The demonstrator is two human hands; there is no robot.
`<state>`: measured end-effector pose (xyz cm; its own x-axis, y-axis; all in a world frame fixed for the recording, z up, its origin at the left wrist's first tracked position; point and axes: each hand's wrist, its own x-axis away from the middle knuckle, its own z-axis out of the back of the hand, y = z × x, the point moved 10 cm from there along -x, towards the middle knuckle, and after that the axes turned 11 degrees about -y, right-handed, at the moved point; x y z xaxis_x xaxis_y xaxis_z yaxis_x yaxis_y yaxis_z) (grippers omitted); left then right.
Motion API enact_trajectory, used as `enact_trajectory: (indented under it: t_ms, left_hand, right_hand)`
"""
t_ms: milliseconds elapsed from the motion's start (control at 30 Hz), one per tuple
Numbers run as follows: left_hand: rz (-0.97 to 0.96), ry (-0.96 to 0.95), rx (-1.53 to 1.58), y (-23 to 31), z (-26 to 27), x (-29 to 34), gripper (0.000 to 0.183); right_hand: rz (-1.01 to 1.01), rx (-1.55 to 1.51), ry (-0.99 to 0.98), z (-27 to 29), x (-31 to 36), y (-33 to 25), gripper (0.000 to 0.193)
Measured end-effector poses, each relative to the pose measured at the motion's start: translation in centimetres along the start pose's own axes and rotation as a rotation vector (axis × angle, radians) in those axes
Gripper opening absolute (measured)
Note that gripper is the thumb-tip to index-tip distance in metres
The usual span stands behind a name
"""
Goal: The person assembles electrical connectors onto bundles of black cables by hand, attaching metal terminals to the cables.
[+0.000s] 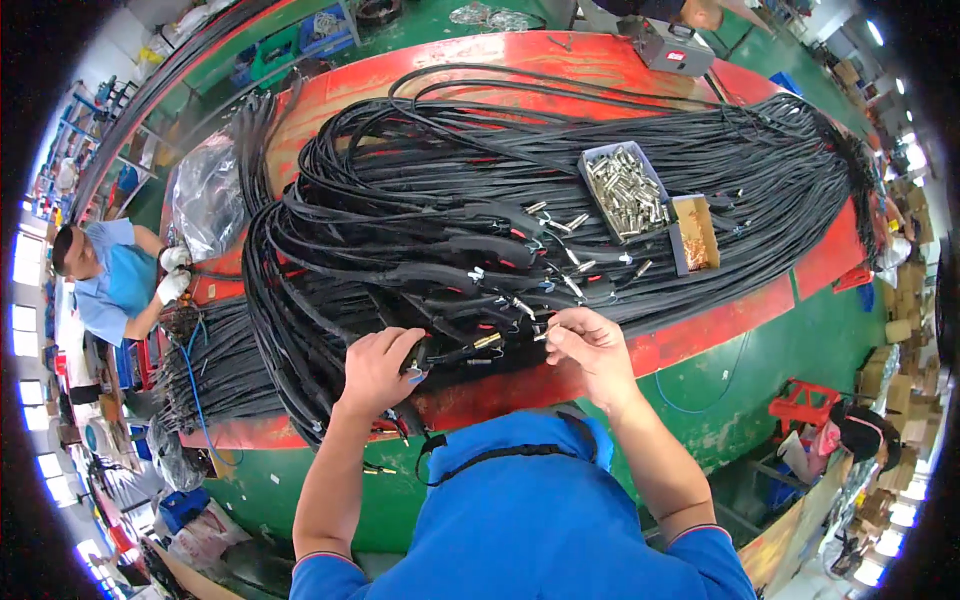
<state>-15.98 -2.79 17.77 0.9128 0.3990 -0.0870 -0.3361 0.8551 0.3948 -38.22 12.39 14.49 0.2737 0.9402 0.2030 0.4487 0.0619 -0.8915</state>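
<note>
My left hand (pixel 383 372) is closed round the end of a black cable (pixel 452 356), close to the table's near edge. Just past that cable end lie a brass-coloured fitting (pixel 487 341) and a silver one. To the right, my right hand (pixel 592 352) pinches a small pale metal piece (pixel 541 334) between thumb and forefinger; its exact kind is too small to make out. Beyond both hands, black welding-torch-like handles (pixel 490 248) with silver tips and short loose wires rest on the heap of black cables (pixel 350 180).
A box of silver metal fittings (pixel 628 192) sits on the cables, beside a smaller carton of copper-coloured parts (pixel 697 240). The red table (pixel 760 305) carries the bundles; a grey metal case (pixel 672 48) stands at its far edge. At left, a gloved co-worker (pixel 118 280) handles cables.
</note>
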Motion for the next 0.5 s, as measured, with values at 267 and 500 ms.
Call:
enact_trajectory:
  t_ms: [267, 500]
  left_hand:
    - [-0.04, 0.102, 0.039, -0.6, 1.6, 2.3, 0.063]
    - [-0.072, 0.134, 0.046, -0.4, 2.8, 4.2, 0.057]
  right_hand:
    - [-0.05, 0.301, -0.184, -5.0, -0.3, 0.2, 0.024]
    - [-0.115, 0.196, -0.277, -7.9, -0.5, 0.6, 0.014]
